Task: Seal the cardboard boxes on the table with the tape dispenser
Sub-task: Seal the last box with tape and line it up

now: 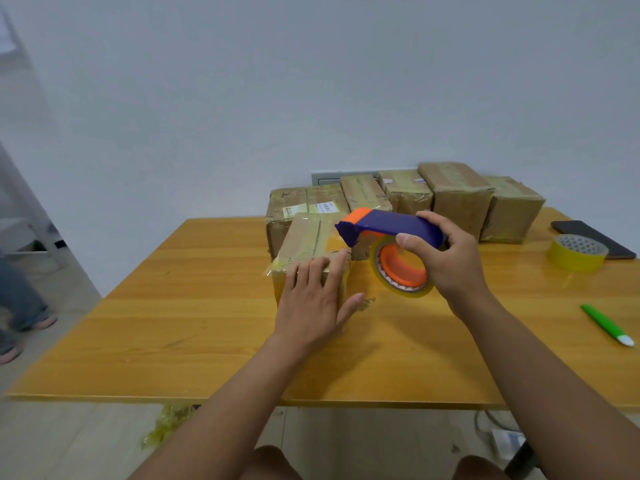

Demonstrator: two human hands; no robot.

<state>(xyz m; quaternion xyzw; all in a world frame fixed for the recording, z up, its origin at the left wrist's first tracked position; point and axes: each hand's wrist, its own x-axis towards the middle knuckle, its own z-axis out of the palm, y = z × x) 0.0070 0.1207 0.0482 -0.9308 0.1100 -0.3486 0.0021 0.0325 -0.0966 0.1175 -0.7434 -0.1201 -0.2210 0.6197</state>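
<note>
A small cardboard box (309, 240) with yellowish tape along its top stands in the middle of the wooden table (173, 323). My left hand (317, 301) lies flat over its near edge, fingers straight, pressing the tape down. My right hand (446, 258) grips the blue handle of the tape dispenser (391, 251), which has an orange roller and a roll of yellow tape. The dispenser hangs just right of the box, its orange-tipped head over the box's far right corner. Behind stand several taped boxes (457, 199) in a row.
A spare roll of yellow tape (576, 252) and a dark phone (588, 233) lie at the right. A green pen-like cutter (606, 323) sits near the right edge. Crumpled tape (166, 424) hangs below the front edge. A person's feet (20, 323) stand at the left.
</note>
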